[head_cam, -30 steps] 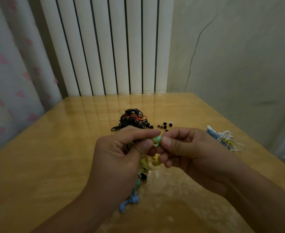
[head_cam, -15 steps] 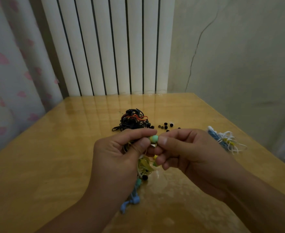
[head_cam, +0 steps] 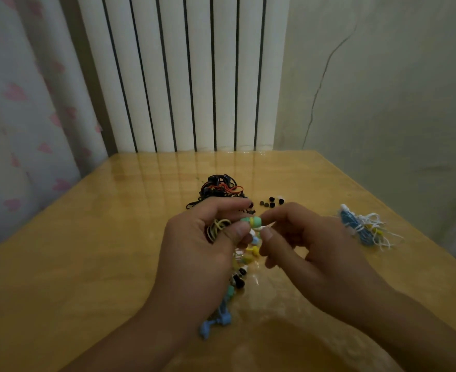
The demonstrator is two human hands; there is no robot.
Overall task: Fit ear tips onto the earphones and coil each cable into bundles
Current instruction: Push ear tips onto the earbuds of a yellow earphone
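At frame centre above the worktop [head_cam: 87, 251], the left hand [head_cam: 200, 253] and right hand [head_cam: 310, 251] pinch a green earphone [head_cam: 254, 222] between them, fingers clamped on it, loose ear tips [head_cam: 271, 203] just behind.

Both forearms reach in from the near edge of the bench [head_cam: 73, 251] and meet over its middle, the hands raised above the surface. The left hand [head_cam: 205, 248] is turned with its back toward the camera, fingers curled inward around a loop of cable, its forefinger stretched rightward and its thumb pressed up beneath it in a pinch. The right hand [head_cam: 310, 248] faces it, knuckles up, thumb and forefinger brought together at their tips just beside the left hand's pinch, the other fingers folded loosely underneath. The fingertips of the two hands nearly touch. Both wrists are bare.
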